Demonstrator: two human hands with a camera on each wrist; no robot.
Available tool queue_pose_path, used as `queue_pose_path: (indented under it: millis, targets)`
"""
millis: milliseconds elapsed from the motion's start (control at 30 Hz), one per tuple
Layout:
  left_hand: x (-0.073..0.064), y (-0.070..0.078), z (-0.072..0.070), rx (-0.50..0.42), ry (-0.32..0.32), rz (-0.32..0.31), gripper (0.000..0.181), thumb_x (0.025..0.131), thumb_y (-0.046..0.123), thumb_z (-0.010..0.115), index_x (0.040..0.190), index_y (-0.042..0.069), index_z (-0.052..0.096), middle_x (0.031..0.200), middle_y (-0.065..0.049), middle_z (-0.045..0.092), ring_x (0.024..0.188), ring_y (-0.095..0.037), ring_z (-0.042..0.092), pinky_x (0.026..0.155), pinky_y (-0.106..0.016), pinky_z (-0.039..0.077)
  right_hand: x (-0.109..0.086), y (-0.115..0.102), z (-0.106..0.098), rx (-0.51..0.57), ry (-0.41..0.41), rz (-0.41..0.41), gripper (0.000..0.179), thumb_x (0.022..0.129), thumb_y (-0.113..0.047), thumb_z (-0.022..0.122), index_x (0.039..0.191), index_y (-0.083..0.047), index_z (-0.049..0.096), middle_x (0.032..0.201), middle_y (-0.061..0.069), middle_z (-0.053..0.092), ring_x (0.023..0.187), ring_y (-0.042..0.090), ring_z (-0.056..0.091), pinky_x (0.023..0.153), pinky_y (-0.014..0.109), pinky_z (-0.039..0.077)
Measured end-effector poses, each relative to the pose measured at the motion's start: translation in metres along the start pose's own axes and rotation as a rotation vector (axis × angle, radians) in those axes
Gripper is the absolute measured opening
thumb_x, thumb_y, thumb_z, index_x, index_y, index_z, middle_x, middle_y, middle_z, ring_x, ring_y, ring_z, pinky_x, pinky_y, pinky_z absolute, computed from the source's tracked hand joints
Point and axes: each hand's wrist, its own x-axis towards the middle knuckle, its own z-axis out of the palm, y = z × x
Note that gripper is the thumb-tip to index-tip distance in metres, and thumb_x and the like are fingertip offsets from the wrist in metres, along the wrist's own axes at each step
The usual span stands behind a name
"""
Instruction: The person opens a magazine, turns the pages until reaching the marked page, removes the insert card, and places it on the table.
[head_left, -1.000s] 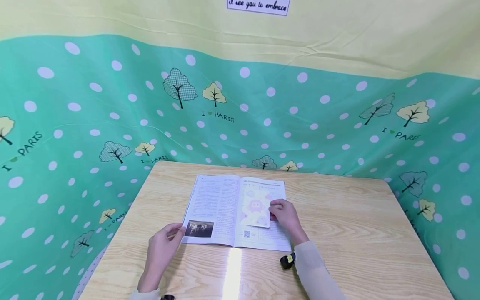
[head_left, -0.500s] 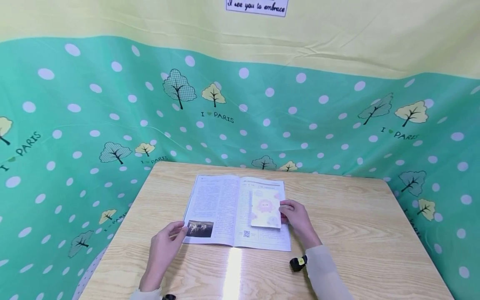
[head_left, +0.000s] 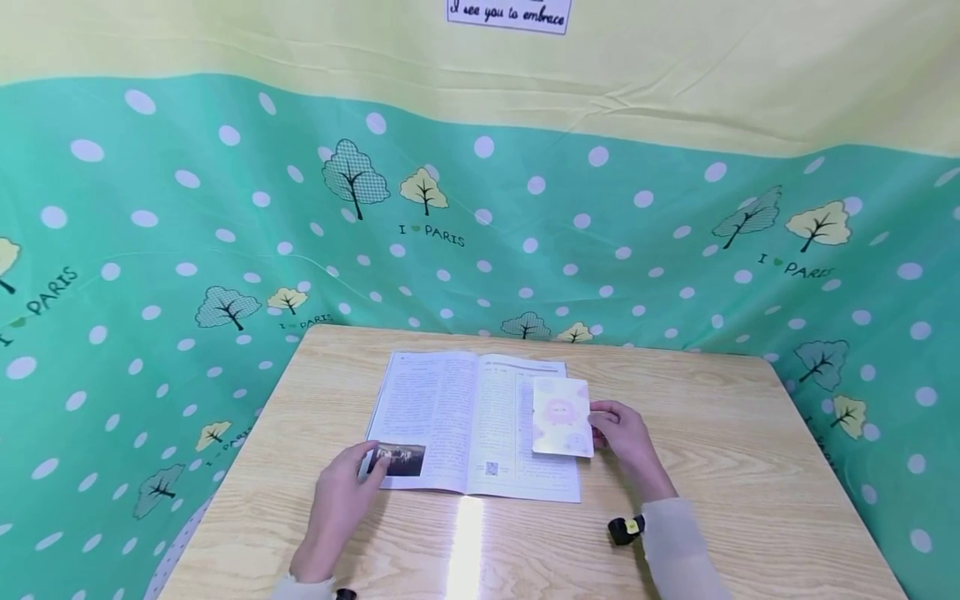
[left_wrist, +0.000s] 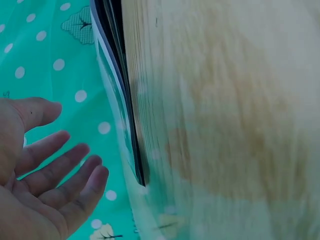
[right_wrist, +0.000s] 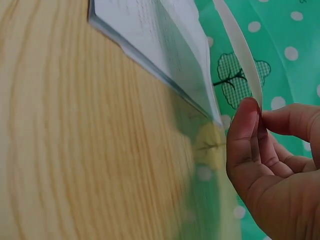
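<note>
An open magazine (head_left: 492, 425) lies on the table with printed text and a small dark photo on its left page. Between thumb and fingers, my right hand (head_left: 626, 437) pinches the right edge of a pale card (head_left: 561, 417) with a pink cartoon figure. The right wrist view shows this card (right_wrist: 242, 50) edge-on and slightly bent, raised above the magazine. At the magazine's lower left corner is my left hand (head_left: 345, 492), overlapping the photo in the head view. In the left wrist view, its fingers (left_wrist: 60, 175) are loosely bent, apart from the magazine's edge (left_wrist: 120, 85).
The wooden table (head_left: 720, 450) extends to both sides of the magazine. A green polka-dot cloth (head_left: 480, 217) with printed trees hangs behind and beside it. A bright light reflection lies on the table in front of the magazine.
My right hand has carried the card rightward, from the middle of the right page to over the magazine's right edge. My left hand has shifted slightly to the right over the photo.
</note>
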Motion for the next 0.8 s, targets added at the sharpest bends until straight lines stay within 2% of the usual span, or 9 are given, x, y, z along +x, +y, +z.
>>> queue_pose_path:
  millis: [200, 300, 367, 533, 800]
  targets:
    - [0.0, -0.002, 0.006, 0.115, 0.141, 0.238, 0.039, 0.084, 0.013, 0.081, 0.115, -0.006, 0.069, 0.114, -0.025, 0.068, 0.104, -0.043, 0.066, 0.088, -0.055, 0.059, -0.002, 0.006, -0.022, -0.046, 0.02, -0.011, 0.033, 0.099, -0.007, 0.057, 0.13, 0.006, 0.055, 0.098, 0.013, 0.07, 0.079, 0.02, 0.064, 0.064, 0.028, 0.059]
    - [0.0, -0.003, 0.008, 0.134, 0.193, 0.307, 0.041, 0.079, 0.011, 0.084, 0.113, -0.007, 0.069, 0.112, -0.027, 0.068, 0.101, -0.044, 0.067, 0.084, -0.055, 0.06, -0.005, 0.008, -0.035, -0.065, 0.021, -0.016, 0.033, 0.1, -0.007, 0.056, 0.13, 0.007, 0.054, 0.097, 0.012, 0.069, 0.079, 0.02, 0.063, 0.064, 0.029, 0.058]
    - [0.0, -0.003, 0.008, 0.136, 0.208, 0.328, 0.043, 0.078, 0.01, 0.085, 0.113, -0.007, 0.069, 0.111, -0.027, 0.068, 0.1, -0.044, 0.067, 0.083, -0.055, 0.06, -0.007, 0.01, -0.045, -0.086, 0.023, -0.018, 0.034, 0.1, -0.007, 0.055, 0.13, 0.007, 0.054, 0.098, 0.012, 0.07, 0.079, 0.019, 0.063, 0.063, 0.028, 0.057]
    - [0.001, -0.003, 0.008, 0.125, 0.211, 0.334, 0.044, 0.076, 0.01, 0.086, 0.113, -0.007, 0.069, 0.111, -0.027, 0.068, 0.1, -0.044, 0.067, 0.084, -0.055, 0.06, -0.011, 0.017, -0.066, -0.129, 0.025, -0.016, 0.034, 0.101, -0.008, 0.055, 0.131, 0.009, 0.053, 0.1, 0.012, 0.071, 0.078, 0.017, 0.062, 0.063, 0.027, 0.057]
    - [0.003, -0.005, 0.009, 0.101, 0.21, 0.346, 0.042, 0.078, 0.009, 0.084, 0.114, -0.006, 0.069, 0.112, -0.026, 0.068, 0.101, -0.043, 0.067, 0.085, -0.055, 0.06, -0.018, 0.03, -0.088, -0.199, 0.048, 0.013, 0.037, 0.1, -0.009, 0.055, 0.132, 0.01, 0.052, 0.104, 0.014, 0.071, 0.08, 0.016, 0.064, 0.065, 0.028, 0.059]
